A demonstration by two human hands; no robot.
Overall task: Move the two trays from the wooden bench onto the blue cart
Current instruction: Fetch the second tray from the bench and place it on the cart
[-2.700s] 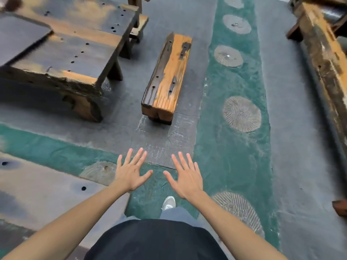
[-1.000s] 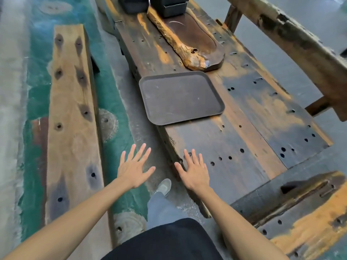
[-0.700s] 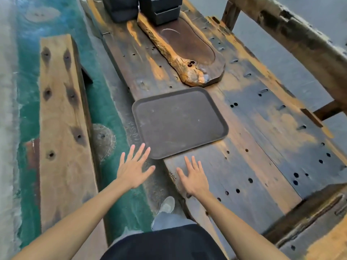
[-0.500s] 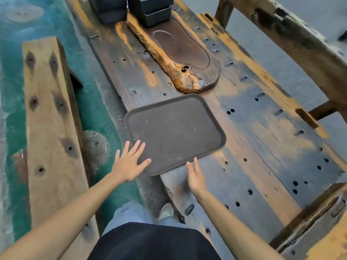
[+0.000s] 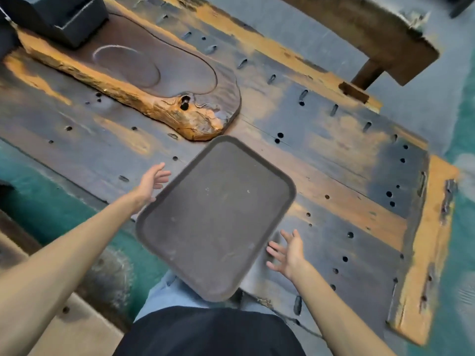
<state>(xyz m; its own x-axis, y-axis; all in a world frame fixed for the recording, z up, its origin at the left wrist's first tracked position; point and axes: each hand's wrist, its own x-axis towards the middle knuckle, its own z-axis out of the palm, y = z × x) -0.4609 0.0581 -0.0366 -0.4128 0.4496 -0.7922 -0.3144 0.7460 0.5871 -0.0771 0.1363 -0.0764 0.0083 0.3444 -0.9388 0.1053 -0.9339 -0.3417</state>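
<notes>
Surface (image 5: 321, 155): worn wood, drilled holes | carved slab (image 5: 154, 80): far left, near tray's far corner | tray (image 5: 216, 217): dark, rectangular, near edge overhanging surface | left hand (image 5: 151, 182): fingers spread, at tray's left rim, holding nothing | right hand (image 5: 288, 253): fingers spread, beside right rim, holding nothing

black boxes (image 5: 55, 18) cropped, tray's (image 5: 216, 217) underside hidden

The tray (image 5: 216, 217) looks like matt dark-brown plastic, a bit scuffed and dusty. The bench (image 5: 347, 155) is rough old wood, dark stain worn through to orange, full of holes. That slab (image 5: 154, 83) behind is glossier carved wood with a raw bark-like edge.
</notes>
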